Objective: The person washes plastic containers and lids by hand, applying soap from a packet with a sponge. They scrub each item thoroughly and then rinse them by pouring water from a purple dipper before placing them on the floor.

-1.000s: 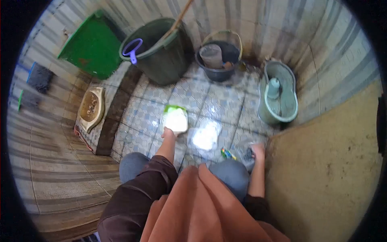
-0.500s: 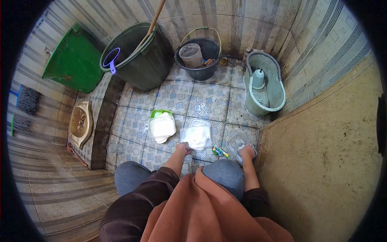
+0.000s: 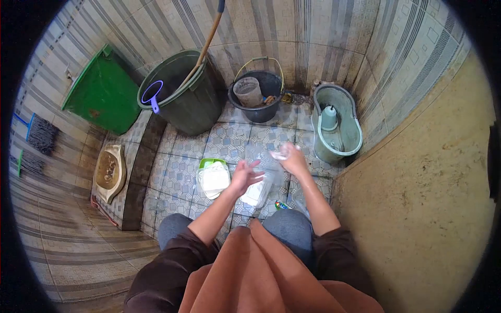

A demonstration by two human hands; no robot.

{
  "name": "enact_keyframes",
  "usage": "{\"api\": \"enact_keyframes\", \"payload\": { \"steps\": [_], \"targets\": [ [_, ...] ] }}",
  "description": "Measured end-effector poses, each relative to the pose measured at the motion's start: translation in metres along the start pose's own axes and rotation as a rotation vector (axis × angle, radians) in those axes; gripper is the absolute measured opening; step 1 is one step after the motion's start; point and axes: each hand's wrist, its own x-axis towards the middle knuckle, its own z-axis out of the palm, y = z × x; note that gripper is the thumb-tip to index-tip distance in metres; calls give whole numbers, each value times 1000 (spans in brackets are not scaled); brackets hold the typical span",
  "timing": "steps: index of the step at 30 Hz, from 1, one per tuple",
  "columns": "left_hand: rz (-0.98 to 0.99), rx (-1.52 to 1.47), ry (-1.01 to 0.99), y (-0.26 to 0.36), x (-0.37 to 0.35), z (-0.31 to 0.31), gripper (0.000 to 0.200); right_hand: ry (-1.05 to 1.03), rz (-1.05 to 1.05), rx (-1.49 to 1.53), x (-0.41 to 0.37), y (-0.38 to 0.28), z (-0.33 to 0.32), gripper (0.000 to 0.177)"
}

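Along the left wall, two mops point(image 3: 36, 135) are hanging. Green lid point(image 3: 99, 94) is leaning beside them, with the squat pan point(image 3: 109, 169) lying below in the raised step. Bin point(image 3: 188, 104) is standing at the back, a purple dipper point(image 3: 155, 94) hooking over its rim and a stick point(image 3: 206, 44) leaning out of it.

On the tiled floor point(image 3: 177, 156), green box point(image 3: 213, 178) is sitting just left of the hands, showing white contents, with nobody touching it.

Left hand point(image 3: 244, 176) is raised with fingers spread wide, palm pressing on the side of the clear box point(image 3: 265, 175). That box is tilting in the air between both hands, above the knees. Right hand point(image 3: 291, 158) is working at its upper rim, fingers curling round something white and wet, lather or cloth. Cannot tell whether this grip is pinching the rim itself.

Behind, bucket point(image 3: 258, 99) is holding a grey cup point(image 3: 248, 89), and mop pail point(image 3: 336, 122) is standing to the right. Bright wrapper point(image 3: 282, 204) is lying under the right forearm.

Judging from this, the clear box looks mid-wash and not yet rinsed. The green box is waiting aside, washed or not unclear.
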Motion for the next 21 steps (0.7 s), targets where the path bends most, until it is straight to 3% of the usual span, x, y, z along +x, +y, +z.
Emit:
{"api": "enact_keyframes", "payload": {
  "steps": [2, 3, 5, 8, 9, 10, 12, 14, 16, 17, 19, 20, 21],
  "targets": [
    [39, 105, -391, 31, -16, 37, 62, 142, -79, 199, 5, -37, 14, 29],
    [44, 108, -401, 42, -14, 43, 62, 152, -83, 196, 5, -52, 14, 29],
    [120, 309, -535, 59, -12, 50, 79, 458, -407, 229, 3, -72, 9, 19],
    [113, 264, -714, 88, -31, 56, 84, 412, -379, 166, 20, -58, -9, 16],
    [69, 309, -772, 92, -40, 59, 69, 451, -102, 244, 28, -57, -19, 21],
    [65, 309, -777, 94, -43, 64, 69, 529, -84, 192, 34, -63, -29, 22],
    [-223, 77, -782, 98, -46, 78, 55, 511, -272, 246, 25, -92, -33, 16],
    [-175, 61, -752, 99, -40, 83, 60, 432, -463, 173, 13, -111, -29, 18],
    [-179, -226, -701, 97, -17, 74, 60, 534, -594, 106, 4, -118, -23, 17],
    [106, -16, -565, 92, -11, 73, 50, 542, -595, 103, -1, -110, -21, 17],
    [110, 69, -550, 98, -23, 71, 51, 384, -536, 61, -4, -81, -24, 18],
    [109, 151, -524, 104, -30, 70, 56, 438, -474, 21, -3, -66, -30, 14],
    [92, 115, -535, 108, -35, 71, 69, 399, -293, 55, 2, -46, -32, 19]
  ]
}}
